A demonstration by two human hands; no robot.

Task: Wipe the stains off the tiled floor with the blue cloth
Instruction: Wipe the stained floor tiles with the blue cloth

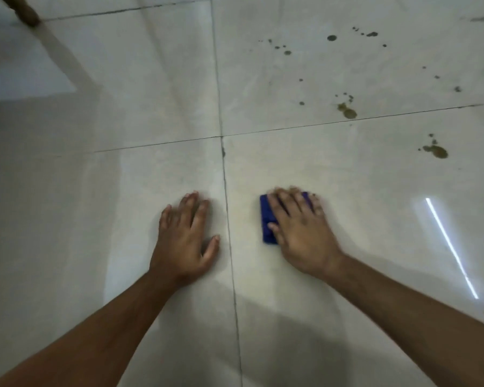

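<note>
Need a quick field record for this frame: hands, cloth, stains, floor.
left hand: flat on the tile, fingers spread, holds nothing
right hand: pressed flat on the blue cloth, fingers straight
blue cloth: folded, on the tile right of the vertical grout line, mostly under the hand
stains: brownish spots, upper right, untouched, far from the cloth
tiled floor: pale, glossy, dark grout
blur: slight on the right hand
</note>
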